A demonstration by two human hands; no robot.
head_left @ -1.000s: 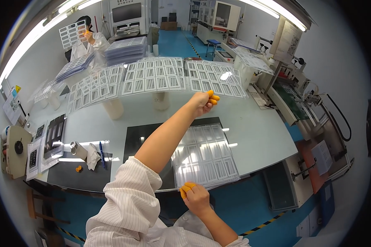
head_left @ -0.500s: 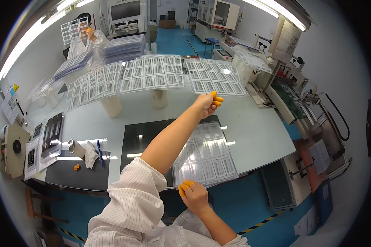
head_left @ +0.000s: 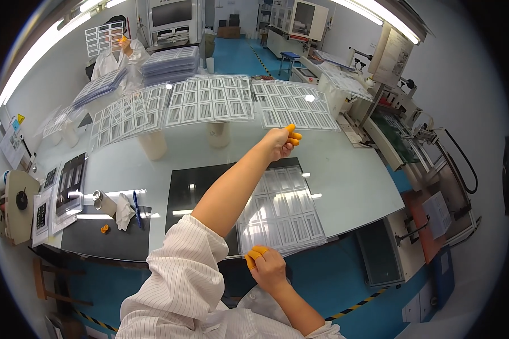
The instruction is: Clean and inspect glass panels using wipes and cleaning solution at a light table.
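Observation:
My left hand (head_left: pixel 279 144) reaches far out across the table, its fingers curled closed, with orange finger cots on several of them. It is just beyond the far edge of a clear sheet (head_left: pixel 285 209) printed with rows of white-framed rectangles. What those fingers grip, if anything, cannot be made out. The sheet lies over a black mat (head_left: pixel 189 189), with light glaring off it. At the sheet's near left corner is my right hand (head_left: pixel 267 270), also in orange cots, with fingers bent closed. Its fingertips are turned from view, so any grip on the corner is hidden.
Similar printed sheets (head_left: pixel 209 100) rest raised on white cups (head_left: pixel 219 135) at the back. On the left are a metal can (head_left: pixel 103 202), a crumpled tissue (head_left: pixel 124 212) and a blue pen (head_left: pixel 137 209). A co-worker (head_left: pixel 110 61) holds up a panel behind. Machinery (head_left: pixel 398 127) stands on the right.
My left hand has shifted slightly left. The right hand and the sheet on the mat have hardly moved.

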